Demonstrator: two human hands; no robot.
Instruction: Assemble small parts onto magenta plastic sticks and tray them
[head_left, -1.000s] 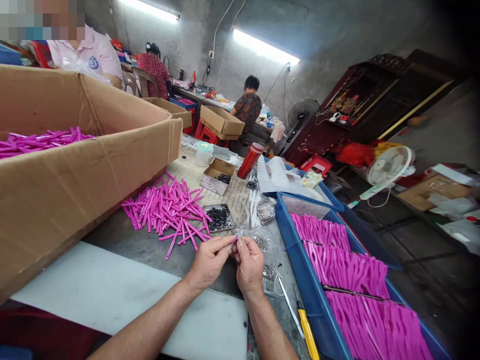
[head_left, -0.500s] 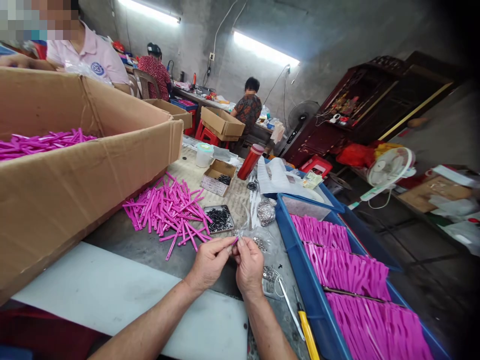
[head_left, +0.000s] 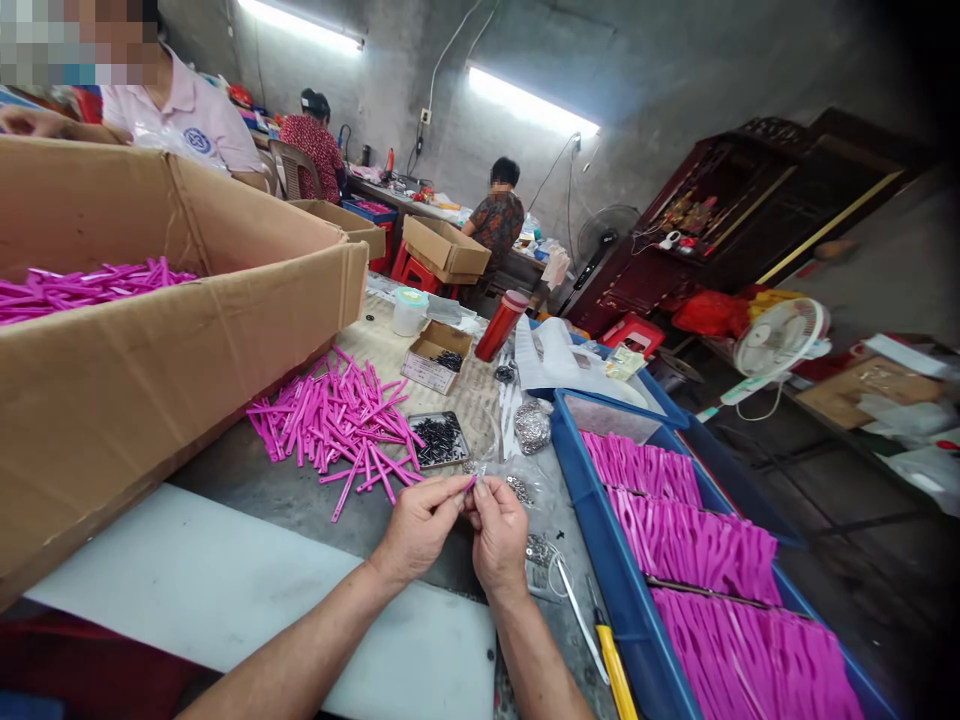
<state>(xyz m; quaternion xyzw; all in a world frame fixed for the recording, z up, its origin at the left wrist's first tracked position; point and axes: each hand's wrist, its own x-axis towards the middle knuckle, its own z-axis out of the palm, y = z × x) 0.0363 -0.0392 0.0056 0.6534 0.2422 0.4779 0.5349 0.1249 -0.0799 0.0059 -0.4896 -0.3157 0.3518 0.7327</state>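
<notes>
Over the grey table (head_left: 285, 500), both hands stay put as a moment ago, left hand (head_left: 420, 525) and right hand (head_left: 499, 530) pinching one pink stick (head_left: 471, 483) between fingertips.

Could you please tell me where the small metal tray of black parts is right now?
In the head view, the metal tray sits on the table just beyond the left hand, at the right edge of the loose pile of pink sticks.

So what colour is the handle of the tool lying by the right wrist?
Yellow handle, seen in the head view, beside the blue tray.
</notes>
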